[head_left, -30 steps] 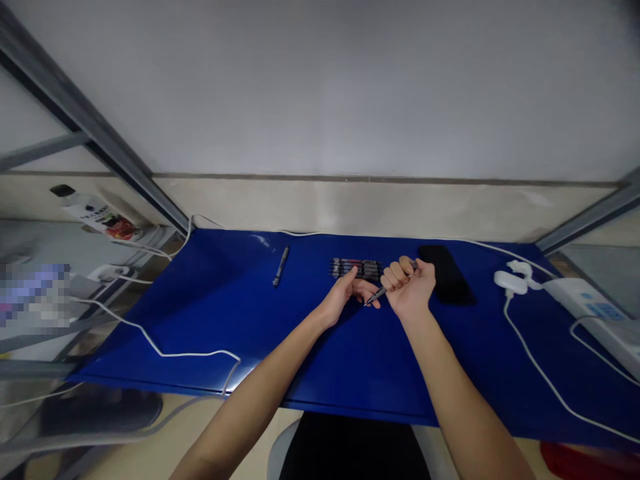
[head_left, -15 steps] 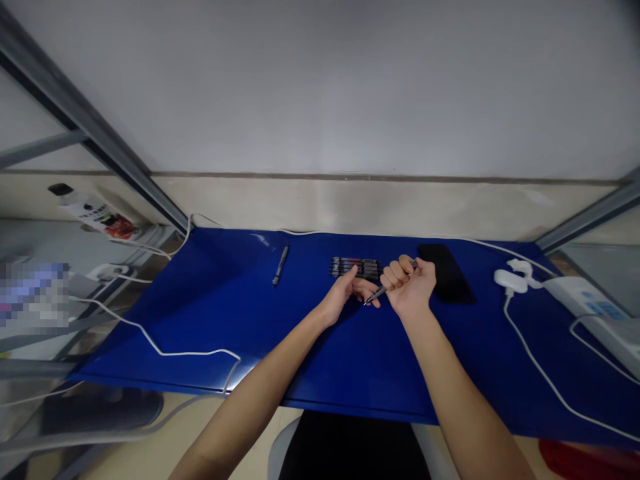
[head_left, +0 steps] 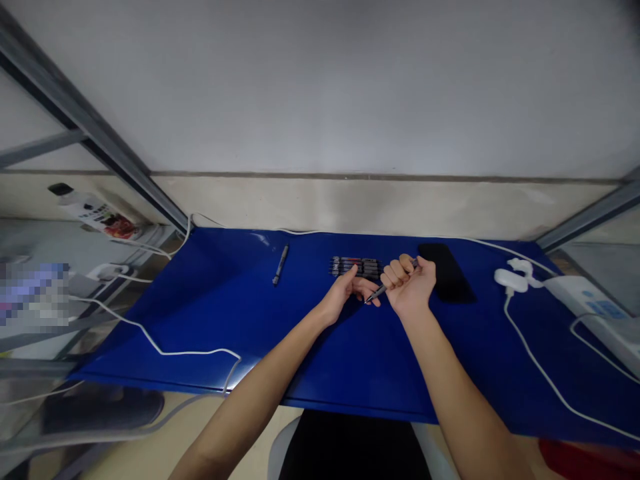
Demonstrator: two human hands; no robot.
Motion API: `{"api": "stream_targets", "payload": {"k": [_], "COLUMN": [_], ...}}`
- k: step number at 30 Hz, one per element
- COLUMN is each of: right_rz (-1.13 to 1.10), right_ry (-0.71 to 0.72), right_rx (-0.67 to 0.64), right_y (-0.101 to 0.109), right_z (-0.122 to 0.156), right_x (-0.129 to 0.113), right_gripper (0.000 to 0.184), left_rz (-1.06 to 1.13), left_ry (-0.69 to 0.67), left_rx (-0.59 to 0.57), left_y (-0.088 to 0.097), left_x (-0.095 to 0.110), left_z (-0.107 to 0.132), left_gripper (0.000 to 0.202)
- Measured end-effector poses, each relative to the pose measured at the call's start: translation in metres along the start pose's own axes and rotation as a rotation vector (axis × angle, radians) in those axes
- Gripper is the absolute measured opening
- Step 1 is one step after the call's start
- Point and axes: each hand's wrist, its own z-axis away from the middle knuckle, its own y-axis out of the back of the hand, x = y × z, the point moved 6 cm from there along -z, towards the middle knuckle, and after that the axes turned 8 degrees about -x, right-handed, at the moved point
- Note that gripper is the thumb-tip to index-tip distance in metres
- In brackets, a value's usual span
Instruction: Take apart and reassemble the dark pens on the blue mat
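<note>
Metal-tipped tool (head_left: 379,292) — R hand (head_left: 409,283) fisted on it, L hand (head_left: 344,293) half open

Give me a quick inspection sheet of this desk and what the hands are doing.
Surface: blue desktop, lit unevenly.
Job's things: slim dark pen, a row of similar pens, a lone pen.
Clutter: black phone-shaped slab, white charger.
Hands: right hand fisted around the slim dark pen; left hand open beside its tip.
Cables: white cable looping across the desktop.
Surroundings: white power strip, grey metal frame, black chair.
</note>
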Motion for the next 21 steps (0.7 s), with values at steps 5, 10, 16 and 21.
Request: {"api": "stream_targets", "payload": {"k": [5, 10, 16, 21], "right_rz": [0.001, -0.012, 0.015, 0.044], "right_ry": [-0.003, -0.012, -0.014, -0.006], "right_rx": [-0.011, 0.0, -0.031, -0.028], "right_y": [-0.0004, 0.0003, 0.0002, -0.001], "right_z": [-0.0007, -0.0006, -0.001, -0.0009], "right_x": [0.0001, 0.0003, 0.0006, 0.0001], "right_gripper": [0.033, 0.036, 0.034, 0.037], "left_rz": [0.004, -0.005, -0.013, 0.001], "left_ry": [0.002, 0.006, 0.013, 0.002], "left_rx": [-0.011, -0.009, 0.01, 0.001], "left_y": [-0.0008, -0.0005, -0.0004, -0.0005], "left_x": [0.0002, -0.0004, 0.0006, 0.0004], "left_z": [-0.0002, -0.0004, 0.0007, 0.0002], "left_gripper": [0.074, 0.073, 0.073, 0.072]}}
